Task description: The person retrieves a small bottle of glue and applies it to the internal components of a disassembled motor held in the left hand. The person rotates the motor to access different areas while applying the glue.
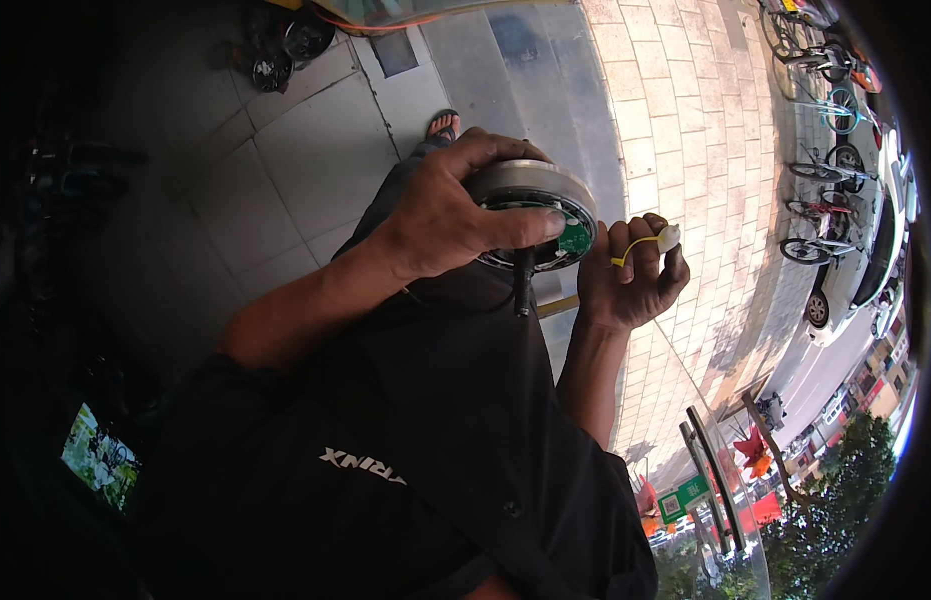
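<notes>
My left hand (455, 205) is wrapped round a round motor core (540, 180) with a silvery metal rim, its thumb pressed on the face. On that face a green circuit board (578, 232) shows in part. A black shaft or thick cable end (523, 285) sticks down from its middle. To its right, my right hand (633, 275) is closed with curled fingers, pinching a thin yellow wire (635, 243) that ends in a small whitish piece (668, 238). Where the wire's other end leads is hidden by the fingers.
A glass door with a metal handle (720, 480) stands at the lower right. Paving (685, 120) stretches along the right, with parked bicycles (820, 210) and a white car (835, 290) beyond. Dark round objects (285, 55) lie on the tiled floor at the upper left.
</notes>
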`<state>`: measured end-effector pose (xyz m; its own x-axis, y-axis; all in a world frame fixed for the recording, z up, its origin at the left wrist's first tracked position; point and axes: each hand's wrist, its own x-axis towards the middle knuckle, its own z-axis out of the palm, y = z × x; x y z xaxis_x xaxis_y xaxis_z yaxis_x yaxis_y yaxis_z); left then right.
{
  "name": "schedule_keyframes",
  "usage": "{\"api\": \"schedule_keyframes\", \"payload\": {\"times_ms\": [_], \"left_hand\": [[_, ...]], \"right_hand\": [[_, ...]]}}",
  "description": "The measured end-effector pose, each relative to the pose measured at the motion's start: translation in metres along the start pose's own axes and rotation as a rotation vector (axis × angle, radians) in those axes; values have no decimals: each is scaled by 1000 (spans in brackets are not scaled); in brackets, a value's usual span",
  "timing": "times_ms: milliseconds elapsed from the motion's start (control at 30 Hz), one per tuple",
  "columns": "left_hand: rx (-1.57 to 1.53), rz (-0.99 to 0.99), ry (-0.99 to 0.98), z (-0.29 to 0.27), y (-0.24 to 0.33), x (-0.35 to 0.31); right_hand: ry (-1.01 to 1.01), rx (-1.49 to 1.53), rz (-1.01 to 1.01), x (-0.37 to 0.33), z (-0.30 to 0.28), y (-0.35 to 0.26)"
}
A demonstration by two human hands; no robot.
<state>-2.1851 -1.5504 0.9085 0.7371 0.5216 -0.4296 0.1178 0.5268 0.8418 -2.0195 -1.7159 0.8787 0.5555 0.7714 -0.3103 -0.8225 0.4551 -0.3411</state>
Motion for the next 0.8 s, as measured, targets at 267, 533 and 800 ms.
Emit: {"api": "schedule_keyframes", "payload": {"times_ms": [267,533,800], "left_hand": [[-40,-41,-29,3,0,-2],[-164,-81,-12,9,1,-7],[-228,-26,-2,10,-1,-10]], "right_hand": [[-7,154,57,8,2,8],[34,193,51,9,10,11],[92,230,42,9,15,18]]}}
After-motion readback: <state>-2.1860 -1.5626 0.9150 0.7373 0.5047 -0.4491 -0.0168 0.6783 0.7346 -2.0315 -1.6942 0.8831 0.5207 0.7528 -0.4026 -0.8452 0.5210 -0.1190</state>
